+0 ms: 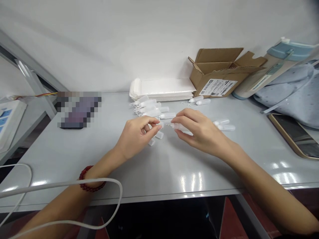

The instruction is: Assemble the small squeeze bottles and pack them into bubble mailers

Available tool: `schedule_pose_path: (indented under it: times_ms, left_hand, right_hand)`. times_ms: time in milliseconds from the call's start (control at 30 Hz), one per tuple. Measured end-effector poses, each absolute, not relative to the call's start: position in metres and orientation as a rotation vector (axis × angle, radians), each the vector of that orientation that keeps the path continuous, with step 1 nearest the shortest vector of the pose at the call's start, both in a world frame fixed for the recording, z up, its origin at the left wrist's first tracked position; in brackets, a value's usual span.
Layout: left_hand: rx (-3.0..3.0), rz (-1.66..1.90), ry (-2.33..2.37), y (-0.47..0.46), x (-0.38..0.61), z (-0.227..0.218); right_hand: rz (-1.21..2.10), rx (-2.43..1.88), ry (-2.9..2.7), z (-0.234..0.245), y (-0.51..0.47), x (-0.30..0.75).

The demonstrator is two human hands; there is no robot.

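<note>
My left hand [138, 134] pinches a small clear plastic cap [159, 124] between thumb and fingertips, just above the grey table [159, 166]. My right hand [196, 129] grips a small translucent squeeze bottle [177, 126] with its thin tip pointing left toward the cap. The two pieces are almost touching. A couple of loose caps [156, 137] lie under my left fingers. A heap of similar small bottles [149, 108] lies just behind my hands, and two more bottles [223, 124] sit to the right of my right hand.
A stack of white flat bags [161, 88] lies at the wall, an open cardboard box [219, 71] to its right with bottles [199, 100] in front. A phone [294, 134], a cloth bundle [294, 93] and a tumbler [271, 66] sit far right. A white cable [74, 184] crosses my left forearm.
</note>
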State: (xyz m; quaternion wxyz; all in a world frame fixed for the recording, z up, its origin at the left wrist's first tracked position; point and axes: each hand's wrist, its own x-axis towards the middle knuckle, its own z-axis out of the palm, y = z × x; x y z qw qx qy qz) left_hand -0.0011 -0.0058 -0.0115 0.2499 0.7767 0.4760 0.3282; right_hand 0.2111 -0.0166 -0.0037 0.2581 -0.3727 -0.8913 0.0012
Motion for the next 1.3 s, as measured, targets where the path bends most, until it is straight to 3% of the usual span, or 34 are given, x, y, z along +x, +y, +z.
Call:
schedule_pose_path:
  times_ms: [1300]
  left_hand:
    - [1.758, 0.766, 1.179, -0.011, 0.002, 0.005]
  right_hand:
    - [0.000, -0.936, -2.386, -0.001, -0.023, 0.207]
